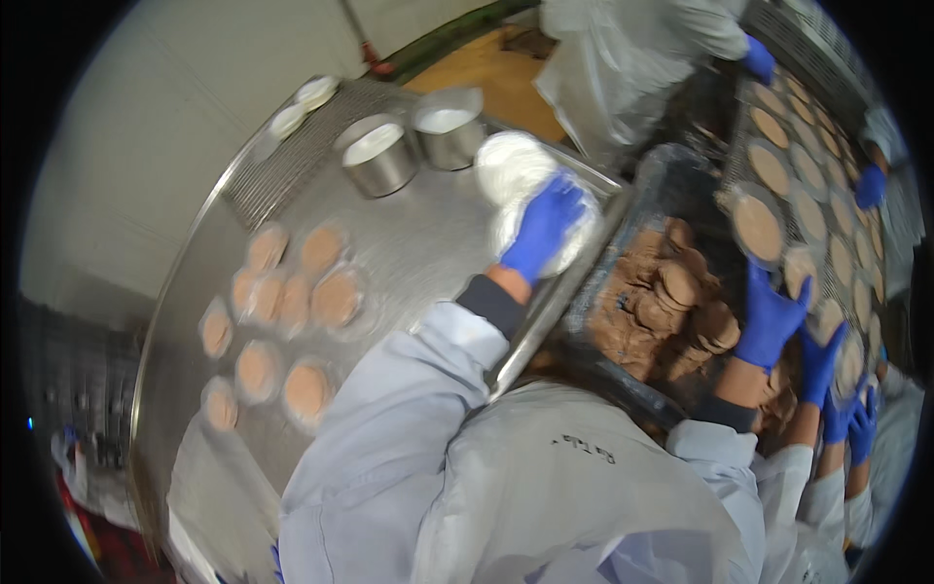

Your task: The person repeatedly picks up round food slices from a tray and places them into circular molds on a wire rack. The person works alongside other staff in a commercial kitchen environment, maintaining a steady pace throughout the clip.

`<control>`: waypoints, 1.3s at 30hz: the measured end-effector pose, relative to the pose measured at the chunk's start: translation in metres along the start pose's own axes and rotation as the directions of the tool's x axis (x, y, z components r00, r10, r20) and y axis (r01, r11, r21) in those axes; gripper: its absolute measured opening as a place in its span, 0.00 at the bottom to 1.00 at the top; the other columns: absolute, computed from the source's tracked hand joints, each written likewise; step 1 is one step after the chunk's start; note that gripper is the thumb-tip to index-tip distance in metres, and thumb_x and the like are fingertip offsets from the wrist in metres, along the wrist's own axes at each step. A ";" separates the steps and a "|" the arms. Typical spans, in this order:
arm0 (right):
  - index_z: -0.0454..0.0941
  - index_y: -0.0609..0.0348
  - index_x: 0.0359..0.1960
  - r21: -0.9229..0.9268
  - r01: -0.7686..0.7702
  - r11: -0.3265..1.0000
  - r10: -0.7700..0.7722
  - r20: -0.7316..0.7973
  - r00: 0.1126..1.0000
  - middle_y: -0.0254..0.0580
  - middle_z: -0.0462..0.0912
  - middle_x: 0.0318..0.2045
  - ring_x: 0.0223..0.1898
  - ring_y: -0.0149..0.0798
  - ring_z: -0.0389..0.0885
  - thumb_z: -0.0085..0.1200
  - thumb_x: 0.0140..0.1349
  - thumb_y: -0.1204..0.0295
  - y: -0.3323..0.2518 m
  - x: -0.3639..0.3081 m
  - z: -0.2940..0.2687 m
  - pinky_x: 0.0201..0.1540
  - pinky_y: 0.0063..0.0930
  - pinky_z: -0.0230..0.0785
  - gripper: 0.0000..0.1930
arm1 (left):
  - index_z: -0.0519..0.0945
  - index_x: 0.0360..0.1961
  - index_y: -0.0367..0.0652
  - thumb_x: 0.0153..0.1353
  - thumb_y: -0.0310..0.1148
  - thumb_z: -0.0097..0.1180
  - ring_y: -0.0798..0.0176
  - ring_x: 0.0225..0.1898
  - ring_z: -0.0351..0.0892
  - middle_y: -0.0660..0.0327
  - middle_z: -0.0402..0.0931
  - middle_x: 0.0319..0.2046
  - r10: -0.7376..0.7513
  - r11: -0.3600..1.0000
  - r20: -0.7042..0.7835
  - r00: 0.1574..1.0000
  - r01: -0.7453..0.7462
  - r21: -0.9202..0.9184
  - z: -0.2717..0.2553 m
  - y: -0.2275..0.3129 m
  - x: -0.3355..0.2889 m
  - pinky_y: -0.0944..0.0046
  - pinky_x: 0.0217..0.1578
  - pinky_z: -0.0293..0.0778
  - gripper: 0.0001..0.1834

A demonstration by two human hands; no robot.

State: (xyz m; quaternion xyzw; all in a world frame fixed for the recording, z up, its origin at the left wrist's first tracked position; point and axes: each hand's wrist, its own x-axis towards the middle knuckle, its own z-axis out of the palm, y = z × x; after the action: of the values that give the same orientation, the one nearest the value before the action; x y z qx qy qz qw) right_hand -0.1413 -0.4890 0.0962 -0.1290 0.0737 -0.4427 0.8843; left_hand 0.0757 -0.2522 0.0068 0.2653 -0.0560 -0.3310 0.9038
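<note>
My left hand [547,229], in a blue glove, rests on a stack of thin white round sheets [574,234] at the right edge of the steel table. Motion blurs its fingers, so their grip is unclear. A second white stack [511,165] lies just beyond it. My right hand [773,319], also gloved in blue, reaches to the near edge of the mesh conveyor [817,97] with thumb and fingers spread. One finger meets the lower edge of a round patty [759,229]; another patty [800,268] shows between finger and thumb.
Several patties on clear film [336,297] lie on the steel table [418,243]. Two metal pots [377,165] holding white stuff stand farther back, by a wire rack [282,165]. A dark tub [671,165] of brown meat sits between table and conveyor. Co-workers' gloved hands [822,362] crowd the right.
</note>
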 end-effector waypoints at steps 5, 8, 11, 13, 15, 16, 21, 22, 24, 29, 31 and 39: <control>0.54 0.57 0.57 -0.126 -0.015 0.992 -0.001 -0.123 0.992 0.51 0.60 0.54 0.55 0.50 0.59 0.47 0.56 0.59 0.012 0.011 -0.037 0.56 0.51 0.55 0.29 | 0.65 0.51 0.35 0.56 0.34 0.53 0.56 0.47 0.71 0.49 0.67 0.47 -0.245 0.939 0.428 0.870 0.104 0.327 0.123 -0.133 0.021 0.64 0.45 0.70 0.23; 0.57 0.53 0.55 -0.254 0.206 0.945 -0.295 -0.387 0.873 0.45 0.63 0.52 0.52 0.49 0.64 0.46 0.57 0.64 0.007 -0.007 -0.030 0.49 0.48 0.63 0.24 | 0.67 0.49 0.33 0.56 0.30 0.51 0.60 0.41 0.74 0.54 0.70 0.43 -0.314 0.922 0.204 0.927 0.247 0.297 0.135 -0.125 0.005 0.66 0.39 0.74 0.20; 0.58 0.54 0.54 -0.256 0.318 0.913 -0.390 -0.313 0.866 0.43 0.66 0.49 0.47 0.47 0.69 0.46 0.57 0.71 -0.009 -0.022 -0.026 0.44 0.44 0.68 0.22 | 0.67 0.48 0.34 0.55 0.30 0.52 0.62 0.39 0.75 0.56 0.71 0.43 -0.167 0.900 0.188 0.968 0.072 0.430 0.148 -0.092 -0.018 0.67 0.33 0.76 0.20; 0.58 0.54 0.54 -0.297 0.437 0.849 -0.483 -0.103 0.869 0.44 0.67 0.48 0.46 0.47 0.70 0.46 0.57 0.72 -0.023 -0.029 0.004 0.43 0.44 0.69 0.22 | 0.67 0.48 0.34 0.55 0.31 0.53 0.62 0.38 0.75 0.56 0.71 0.42 -0.024 0.901 0.320 0.947 -0.118 0.418 0.185 -0.060 -0.021 0.68 0.30 0.76 0.21; 0.58 0.56 0.53 -0.328 0.486 0.810 -0.529 -0.049 0.847 0.44 0.67 0.48 0.45 0.47 0.70 0.46 0.57 0.72 -0.034 -0.027 0.020 0.42 0.43 0.70 0.21 | 0.68 0.46 0.34 0.54 0.33 0.54 0.63 0.38 0.76 0.57 0.72 0.41 0.090 0.889 0.380 0.921 -0.246 0.386 0.210 -0.038 -0.025 0.69 0.30 0.76 0.20; 0.59 0.57 0.53 -0.341 0.512 0.788 -0.550 -0.017 0.835 0.45 0.67 0.47 0.44 0.47 0.70 0.46 0.57 0.73 -0.038 -0.021 0.027 0.42 0.43 0.70 0.21 | 0.69 0.45 0.35 0.54 0.33 0.55 0.63 0.38 0.76 0.57 0.72 0.41 0.149 0.877 0.410 0.900 -0.312 0.365 0.219 -0.032 -0.022 0.69 0.30 0.76 0.20; 0.55 0.63 0.56 -0.453 0.315 0.834 -0.379 -0.055 0.924 0.48 0.63 0.52 0.50 0.48 0.66 0.44 0.59 0.67 -0.022 0.013 0.028 0.48 0.44 0.65 0.24 | 0.70 0.44 0.35 0.51 0.38 0.59 0.65 0.37 0.76 0.57 0.73 0.40 0.257 0.430 0.501 0.827 -0.562 0.707 0.201 -0.046 0.036 0.70 0.29 0.72 0.23; 0.54 0.63 0.57 -0.462 0.252 0.850 -0.323 -0.078 0.943 0.49 0.62 0.53 0.52 0.48 0.64 0.42 0.59 0.66 -0.015 0.010 0.021 0.50 0.44 0.63 0.25 | 0.70 0.44 0.35 0.51 0.38 0.59 0.66 0.35 0.76 0.58 0.73 0.39 0.360 0.181 0.535 0.764 -0.620 0.764 0.179 -0.053 0.054 0.70 0.28 0.71 0.23; 0.51 0.63 0.59 -0.467 0.159 0.870 -0.249 -0.137 0.959 0.50 0.59 0.56 0.57 0.47 0.60 0.40 0.61 0.63 -0.015 0.005 0.009 0.53 0.44 0.60 0.27 | 0.70 0.44 0.36 0.50 0.40 0.59 0.66 0.34 0.76 0.58 0.74 0.38 0.429 -0.070 0.578 0.694 -0.612 0.787 0.164 -0.058 0.056 0.70 0.31 0.71 0.25; 0.55 0.62 0.57 -0.428 0.196 0.882 -0.257 -0.089 0.962 0.50 0.62 0.55 0.55 0.47 0.64 0.41 0.60 0.63 -0.015 -0.037 0.002 0.52 0.41 0.61 0.25 | 0.70 0.46 0.42 0.52 0.39 0.57 0.61 0.48 0.70 0.54 0.72 0.40 -0.197 0.645 0.130 0.972 0.029 0.764 0.131 -0.062 -0.007 0.64 0.46 0.68 0.22; 0.55 0.62 0.57 -0.394 0.114 0.912 -0.141 -0.039 0.989 0.51 0.62 0.55 0.54 0.47 0.65 0.42 0.60 0.63 -0.018 -0.030 -0.008 0.52 0.41 0.61 0.25 | 0.68 0.47 0.40 0.54 0.38 0.55 0.59 0.48 0.70 0.54 0.71 0.42 -0.377 0.811 0.123 0.918 0.263 0.523 0.121 -0.076 -0.010 0.63 0.47 0.68 0.21; 0.56 0.60 0.56 -0.063 -0.047 0.997 0.046 -0.024 0.999 0.52 0.60 0.56 0.57 0.52 0.59 0.37 0.58 0.48 -0.011 -0.014 -0.036 0.57 0.57 0.51 0.32 | 0.69 0.44 0.33 0.56 0.28 0.51 0.58 0.40 0.74 0.55 0.73 0.38 -0.336 0.935 0.197 0.921 0.300 0.188 0.125 -0.119 0.000 0.63 0.45 0.71 0.16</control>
State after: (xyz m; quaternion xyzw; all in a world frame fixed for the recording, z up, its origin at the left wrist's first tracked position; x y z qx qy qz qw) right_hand -0.1671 -0.4900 0.0655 -0.1501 0.1005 -0.4209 0.8889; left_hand -0.0267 -0.3835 0.0519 0.3007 -0.1398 -0.4963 0.8023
